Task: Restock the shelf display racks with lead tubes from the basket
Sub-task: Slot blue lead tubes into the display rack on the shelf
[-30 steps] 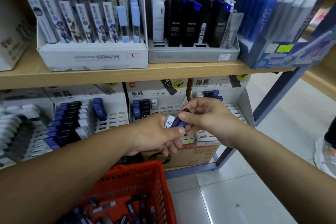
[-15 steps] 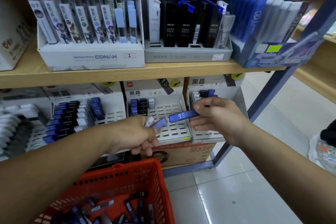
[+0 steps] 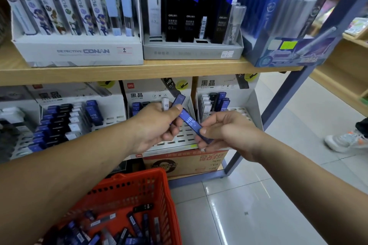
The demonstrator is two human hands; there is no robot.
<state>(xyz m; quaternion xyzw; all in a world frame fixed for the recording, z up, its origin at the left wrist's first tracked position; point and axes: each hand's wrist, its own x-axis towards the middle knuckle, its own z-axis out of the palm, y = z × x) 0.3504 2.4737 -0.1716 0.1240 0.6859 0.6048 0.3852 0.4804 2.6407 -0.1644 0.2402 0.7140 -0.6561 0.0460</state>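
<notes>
Now both hands are raised in front of the middle display rack [image 3: 145,94] on the lower level, under the wooden shelf [image 3: 119,73]. The right hand [image 3: 231,133] pinches the lower end of a blue HB 0.5 lead tube [image 3: 190,123] between thumb and fingers. This tube lies slanted, with one end toward 10 o'clock and the other toward 4 o'clock. Its upper end reaches the thumb of the left hand [image 3: 153,129]; I cannot tell if the thumb presses it. The left hand is curled around a white HB tube [image 3: 165,104] and a second blue tube [image 3: 179,100], and both stick up toward 12 o'clock. The hands are near to each other, joined only by the slanted tube.

At 1 o'clock from the hands stands the right rack [image 3: 239,112] with a few tubes at its back. At 9 o'clock the left rack [image 3: 111,119] has many rows. The red basket [image 3: 139,180] hangs at 7 o'clock, with loose lead tubes [image 3: 133,225] lying in it.
</notes>
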